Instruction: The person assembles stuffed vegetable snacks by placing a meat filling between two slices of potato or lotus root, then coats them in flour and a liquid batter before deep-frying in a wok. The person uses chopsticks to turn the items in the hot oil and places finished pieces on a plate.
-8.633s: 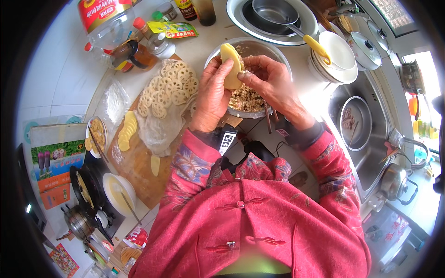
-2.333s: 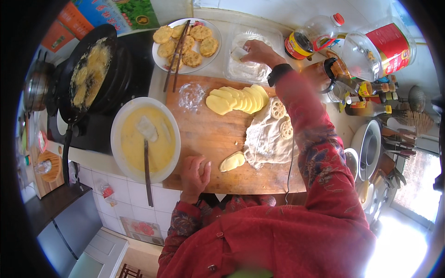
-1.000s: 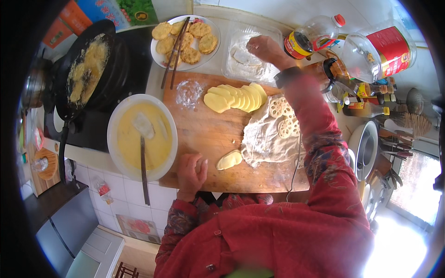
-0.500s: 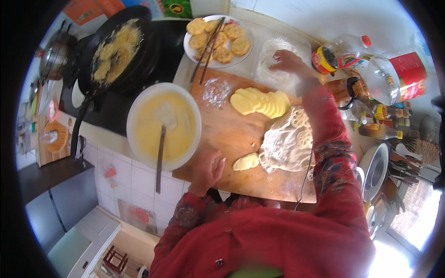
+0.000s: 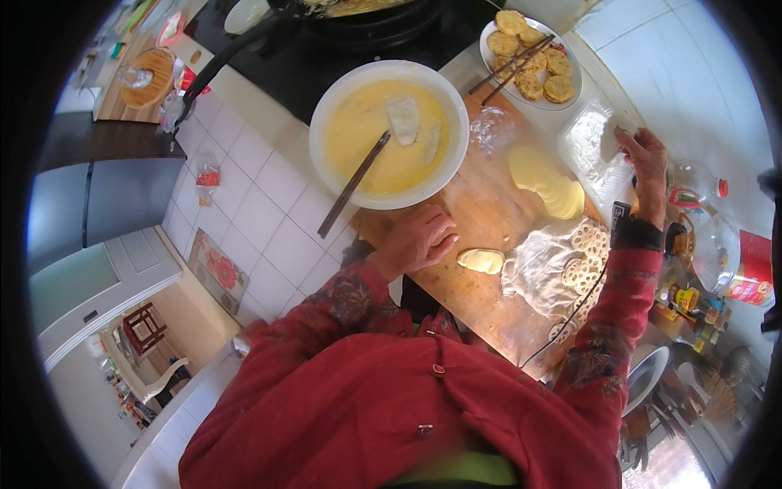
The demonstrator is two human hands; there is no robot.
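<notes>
My right hand (image 5: 646, 163) is at the right side of a clear tub of white flour (image 5: 588, 143), fingers bent and pinched together; what they hold, if anything, I cannot make out. My left hand (image 5: 419, 238) rests on the near left edge of the wooden cutting board (image 5: 476, 210), fingers curled, nothing visible in them. Just right of it lies a pale slice pair (image 5: 481, 261). Overlapping yellow potato-like slices (image 5: 547, 183) fan out below the tub. Lotus root slices (image 5: 585, 269) lie on a floury whitish cloth or bag (image 5: 533, 273).
A white bowl of yellow batter (image 5: 366, 175) stands left, with chopsticks (image 5: 353, 186) and coated pieces in it. Beyond are a plate of fried rounds (image 5: 558, 88) with chopsticks across it, and a wok (image 5: 358, 10) on the black stove. Bottles (image 5: 749, 269) crowd the right. A cable (image 5: 566, 319) crosses the board.
My view has swung, shifting the scene right and putting most of the wok out of sight. My right hand has moved from over the flour to the tub's right side. My left stays on the board.
</notes>
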